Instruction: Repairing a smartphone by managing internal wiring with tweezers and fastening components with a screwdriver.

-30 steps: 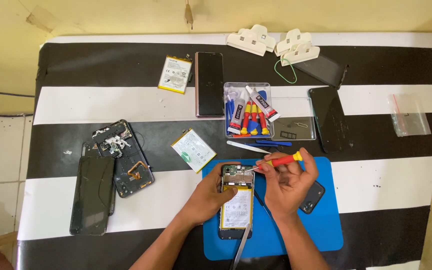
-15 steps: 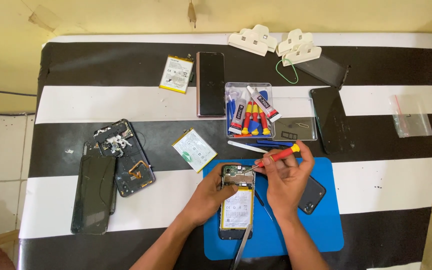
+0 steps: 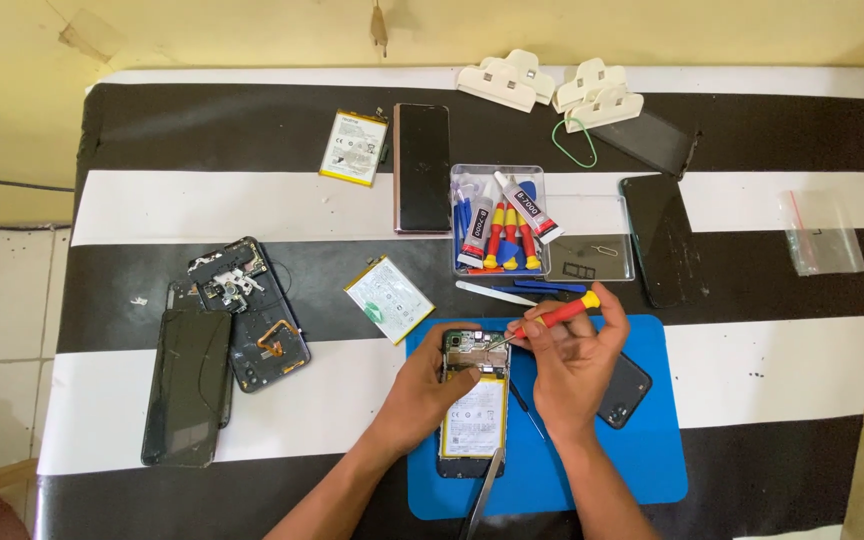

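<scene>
An opened phone (image 3: 474, 408) with its battery and circuit board showing lies on a blue mat (image 3: 642, 455). My left hand (image 3: 422, 385) grips the phone's left edge and holds it flat. My right hand (image 3: 572, 365) holds a red screwdriver with a yellow cap (image 3: 552, 318), its tip resting on the upper right of the phone's board. A dark back cover (image 3: 627, 390) lies on the mat, partly hidden under my right hand.
A clear box of glue tubes and tools (image 3: 500, 222) stands behind the mat. A loose battery (image 3: 388, 298) lies to the left. Dismantled phones (image 3: 222, 340) sit at far left. Another battery (image 3: 353, 147), a dark phone (image 3: 422, 165), white clamps (image 3: 552, 85), a screen (image 3: 660, 238) and a plastic bag (image 3: 820, 233) lie further back.
My right hand has tilted the screwdriver slightly and kept its tip on the phone's upper part. My left hand and the phone have stayed in place.
</scene>
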